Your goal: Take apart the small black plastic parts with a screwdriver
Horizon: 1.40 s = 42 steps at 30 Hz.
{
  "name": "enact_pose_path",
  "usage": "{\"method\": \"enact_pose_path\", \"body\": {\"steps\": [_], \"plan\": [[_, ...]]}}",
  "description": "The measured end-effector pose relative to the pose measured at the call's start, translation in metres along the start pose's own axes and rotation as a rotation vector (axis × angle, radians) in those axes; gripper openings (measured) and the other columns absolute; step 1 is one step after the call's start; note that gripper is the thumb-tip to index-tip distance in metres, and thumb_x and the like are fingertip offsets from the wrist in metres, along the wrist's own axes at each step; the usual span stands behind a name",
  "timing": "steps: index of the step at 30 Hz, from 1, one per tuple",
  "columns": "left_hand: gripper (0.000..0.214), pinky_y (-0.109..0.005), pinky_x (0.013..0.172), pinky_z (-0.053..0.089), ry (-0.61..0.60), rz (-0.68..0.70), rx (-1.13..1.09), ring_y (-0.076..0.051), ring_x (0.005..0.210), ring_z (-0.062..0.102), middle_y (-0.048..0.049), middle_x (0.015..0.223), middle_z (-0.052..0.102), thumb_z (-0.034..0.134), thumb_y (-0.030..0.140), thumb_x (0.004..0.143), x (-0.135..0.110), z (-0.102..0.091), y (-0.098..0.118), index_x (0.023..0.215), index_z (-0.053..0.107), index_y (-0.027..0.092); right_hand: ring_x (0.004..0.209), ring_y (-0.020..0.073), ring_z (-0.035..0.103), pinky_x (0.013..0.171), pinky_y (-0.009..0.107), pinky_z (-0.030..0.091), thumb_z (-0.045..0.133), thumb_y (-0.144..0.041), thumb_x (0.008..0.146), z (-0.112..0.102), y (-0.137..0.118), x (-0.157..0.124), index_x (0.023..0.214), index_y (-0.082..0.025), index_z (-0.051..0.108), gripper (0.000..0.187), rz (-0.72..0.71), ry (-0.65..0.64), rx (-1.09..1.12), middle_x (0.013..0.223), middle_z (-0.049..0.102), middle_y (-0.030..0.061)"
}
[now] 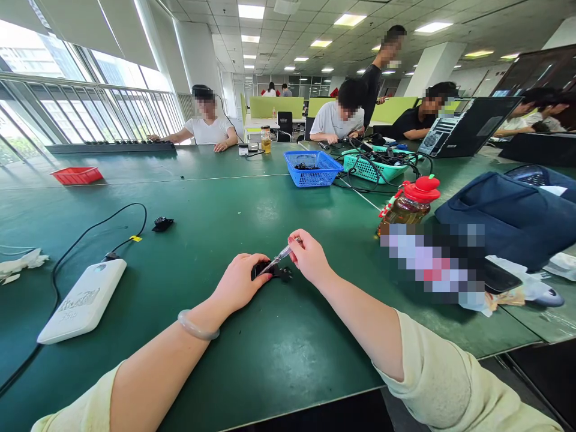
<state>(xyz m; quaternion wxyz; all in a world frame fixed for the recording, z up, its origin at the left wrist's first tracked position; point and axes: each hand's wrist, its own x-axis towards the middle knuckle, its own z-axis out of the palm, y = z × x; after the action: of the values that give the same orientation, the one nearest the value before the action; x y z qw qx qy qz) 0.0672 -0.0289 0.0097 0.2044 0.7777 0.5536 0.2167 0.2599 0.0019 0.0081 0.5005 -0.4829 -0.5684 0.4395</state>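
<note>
My left hand (240, 279), with a pale bangle on its wrist, is closed around a small black part (260, 269) on the green table. My right hand (308, 255) pinches the clear handle of a screwdriver (282, 254). The screwdriver slants down to the left, its thin metal shaft reaching the black part between my left thumb and fingers. Whether the tip sits in a screw is too small to tell. Just right of my left fingertips lies a small dark piece (284, 273), perhaps joined to the part.
A white power bank (83, 303) with a black cable lies left. Beyond are a red tray (77, 175), a blue basket (312, 168) and a teal basket (375, 166) of cables. Right stand a red-lidded bottle (407, 207) and a navy bag (508, 210). Several people sit across the table.
</note>
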Motion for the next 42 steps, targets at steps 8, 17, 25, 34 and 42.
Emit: {"method": "enact_pose_path", "body": {"steps": [8, 17, 25, 34, 42], "plan": [[0.029, -0.047, 0.104, 0.049, 0.022, -0.001, 0.015, -0.030, 0.118, 0.061, -0.0074, 0.116, 0.073, 0.065, 0.033, 0.087, 0.001, 0.000, -0.001, 0.113, 0.071, 0.024, 0.048, 0.0128, 0.040, 0.048, 0.026, 0.032, 0.052, -0.047, 0.087, -0.005, -0.004, -0.001, 0.078, -0.026, 0.049, 0.023, -0.080, 0.114, 0.025, 0.051, 0.045, -0.0073], [0.033, -0.048, 0.106, 0.048, 0.024, 0.003, 0.005, -0.030, 0.120, 0.060, -0.0083, 0.118, 0.072, 0.064, 0.036, 0.087, 0.001, 0.002, -0.003, 0.117, 0.070, 0.023, 0.047, 0.0125, 0.042, 0.052, 0.026, 0.033, 0.046, -0.038, 0.095, -0.008, -0.017, -0.014, 0.086, -0.025, 0.050, 0.016, -0.404, 0.143, -0.316, 0.053, 0.044, -0.0072], [0.031, -0.048, 0.103, 0.049, 0.050, 0.020, -0.011, -0.030, 0.116, 0.061, -0.0075, 0.113, 0.073, 0.065, 0.037, 0.086, 0.001, 0.003, -0.005, 0.114, 0.071, 0.024, 0.044, 0.0110, 0.041, 0.052, 0.025, 0.034, 0.043, -0.034, 0.096, -0.005, -0.021, -0.020, 0.087, -0.025, 0.050, 0.014, -0.555, 0.101, -0.449, 0.055, 0.049, -0.0063], [0.029, -0.048, 0.102, 0.049, 0.043, 0.037, -0.026, -0.030, 0.114, 0.061, -0.0072, 0.112, 0.074, 0.064, 0.037, 0.087, 0.000, 0.001, -0.003, 0.111, 0.071, 0.024, 0.047, 0.0133, 0.045, 0.055, 0.027, 0.036, 0.046, -0.031, 0.092, -0.006, -0.026, -0.025, 0.084, -0.026, 0.049, 0.010, -0.538, 0.058, -0.472, 0.054, 0.050, -0.0054], [0.030, -0.048, 0.104, 0.048, 0.028, 0.027, -0.015, -0.030, 0.116, 0.061, -0.0074, 0.114, 0.074, 0.063, 0.035, 0.087, 0.000, 0.001, -0.002, 0.113, 0.070, 0.023, 0.044, 0.0123, 0.041, 0.054, 0.027, 0.034, 0.045, -0.027, 0.091, -0.005, -0.026, -0.027, 0.083, -0.026, 0.047, 0.008, -0.572, 0.032, -0.468, 0.052, 0.046, -0.0069]]}}
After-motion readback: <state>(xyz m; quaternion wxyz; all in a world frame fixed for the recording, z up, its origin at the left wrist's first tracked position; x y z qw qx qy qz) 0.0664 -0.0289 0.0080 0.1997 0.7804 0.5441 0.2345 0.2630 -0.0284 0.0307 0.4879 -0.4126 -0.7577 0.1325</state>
